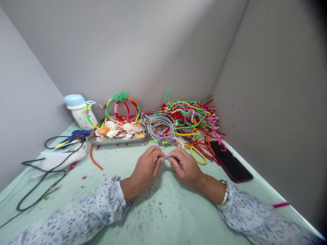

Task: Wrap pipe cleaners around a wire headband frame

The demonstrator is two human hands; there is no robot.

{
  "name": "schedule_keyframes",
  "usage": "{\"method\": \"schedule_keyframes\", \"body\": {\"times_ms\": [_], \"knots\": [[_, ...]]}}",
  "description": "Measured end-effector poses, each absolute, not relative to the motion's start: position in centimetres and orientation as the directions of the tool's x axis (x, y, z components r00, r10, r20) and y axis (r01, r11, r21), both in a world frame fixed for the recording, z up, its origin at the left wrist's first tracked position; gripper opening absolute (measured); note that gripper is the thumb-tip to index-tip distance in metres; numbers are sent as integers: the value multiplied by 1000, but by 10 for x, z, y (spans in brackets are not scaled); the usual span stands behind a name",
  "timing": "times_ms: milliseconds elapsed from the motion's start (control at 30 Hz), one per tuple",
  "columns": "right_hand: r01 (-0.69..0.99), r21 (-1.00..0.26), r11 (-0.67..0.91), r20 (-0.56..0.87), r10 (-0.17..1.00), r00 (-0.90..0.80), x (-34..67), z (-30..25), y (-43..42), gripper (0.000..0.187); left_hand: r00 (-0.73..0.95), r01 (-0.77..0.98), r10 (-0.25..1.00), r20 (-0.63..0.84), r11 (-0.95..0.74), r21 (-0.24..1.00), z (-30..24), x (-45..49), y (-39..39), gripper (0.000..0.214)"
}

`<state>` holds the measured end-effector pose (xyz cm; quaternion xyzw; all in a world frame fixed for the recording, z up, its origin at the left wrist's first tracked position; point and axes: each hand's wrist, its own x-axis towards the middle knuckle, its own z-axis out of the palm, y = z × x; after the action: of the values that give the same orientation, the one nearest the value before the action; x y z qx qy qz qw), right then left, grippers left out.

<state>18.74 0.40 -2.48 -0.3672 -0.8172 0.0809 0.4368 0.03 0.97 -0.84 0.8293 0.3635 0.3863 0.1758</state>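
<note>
Head view: my left hand (145,166) and right hand (187,168) closely pinch a thin purple pipe cleaner (167,157), probably for steadiness.

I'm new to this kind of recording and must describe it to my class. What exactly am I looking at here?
There is no machine here, only one person's two bare hands. The single picture comes from a camera worn on that person's head, looking forward and down, so the left hand appears at left and the right hand at right. Their fingertips nearly meet, both pinching a thin purple strand; the fingers hide part of it.

On the pale green surface beyond the hands are a metal tray of seashells, a coil of grey wire and a heap of colourful fuzzy stems. A white bottle with a blue lid stands far left, and a dark-screened phone lies to the right.
</note>
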Motion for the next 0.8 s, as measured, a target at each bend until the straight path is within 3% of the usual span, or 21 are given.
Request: {"method": "schedule_keyframes", "body": {"times_ms": [333,800], "knots": [[533,-446,719,634,674,-379,188,-27,4,12,451,477,769,454,-637,605,-8,1,8,14],[549,-467,693,556,713,-427,194,-33,15,11,560,518,740,373,-664,540,-14,-1,25,20]]}}
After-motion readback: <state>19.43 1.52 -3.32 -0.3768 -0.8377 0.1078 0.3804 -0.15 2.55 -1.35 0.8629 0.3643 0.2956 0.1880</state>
